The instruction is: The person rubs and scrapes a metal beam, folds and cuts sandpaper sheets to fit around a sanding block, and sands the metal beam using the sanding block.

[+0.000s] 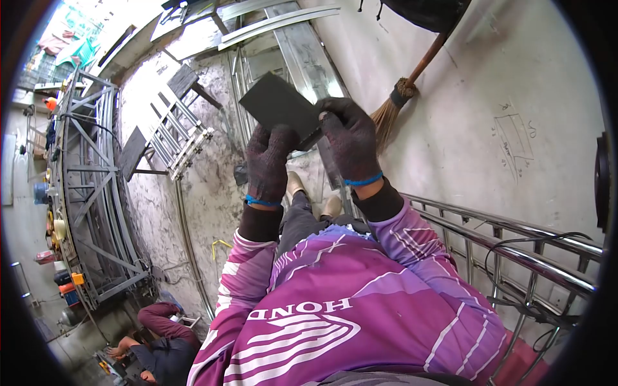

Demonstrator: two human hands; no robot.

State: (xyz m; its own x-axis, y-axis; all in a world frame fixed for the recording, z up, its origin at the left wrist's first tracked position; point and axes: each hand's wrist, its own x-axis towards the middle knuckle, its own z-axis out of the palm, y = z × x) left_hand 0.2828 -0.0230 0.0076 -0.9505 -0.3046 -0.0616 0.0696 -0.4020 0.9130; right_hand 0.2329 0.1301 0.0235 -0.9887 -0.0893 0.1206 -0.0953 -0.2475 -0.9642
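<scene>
My left hand [270, 161], in a dark knit glove with a blue cuff edge, is closed on the lower edge of a dark, flat rectangular sheet [275, 101]. My right hand [351, 138], gloved the same way, grips the sheet's right side, thumb toward me and fingers curled over. Held out in front of my chest, the sheet is tilted, with its far corner pointing up. Its exact material cannot be made out. The fingertips behind it are hidden.
Metal bars and frames [174, 132] stand on the stained floor ahead. A grey steel rack [90, 186] runs along the left. Another person [167, 341] sits at lower left. A broom [389, 116] leans on the right wall; shiny rails [496, 235] with cables are beside me.
</scene>
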